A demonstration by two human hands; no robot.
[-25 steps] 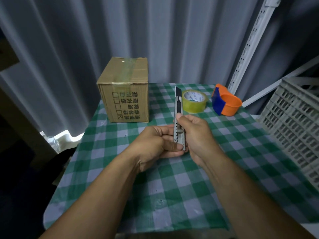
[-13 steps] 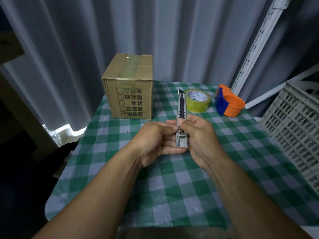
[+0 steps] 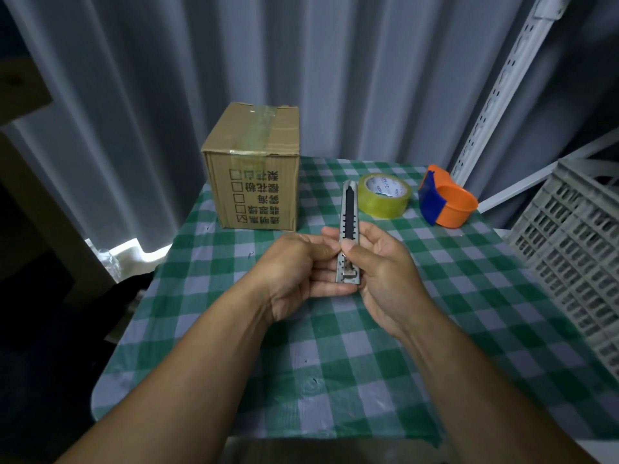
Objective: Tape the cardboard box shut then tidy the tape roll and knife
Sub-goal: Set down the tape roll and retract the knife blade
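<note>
A closed cardboard box [image 3: 258,182] with a clear tape strip over its top seam stands at the table's far left. Both hands hold a metal utility knife [image 3: 349,226] upright over the middle of the table. My left hand [image 3: 298,272] grips its lower end from the left, and my right hand [image 3: 382,276] wraps it from the right with the thumb on the slider. No blade shows past the tip. A yellowish tape roll [image 3: 384,199] lies flat behind the knife.
An orange and blue tape dispenser [image 3: 447,204] sits right of the roll. A grey plastic crate [image 3: 576,256] stands at the right edge. The green checked tablecloth [image 3: 335,363] covers the table; grey curtains and a white slotted rail are behind.
The blade that stuck out of the knife's tip has slid back into the handle as my right thumb pulled the slider down. Both hands stayed on the knife.
</note>
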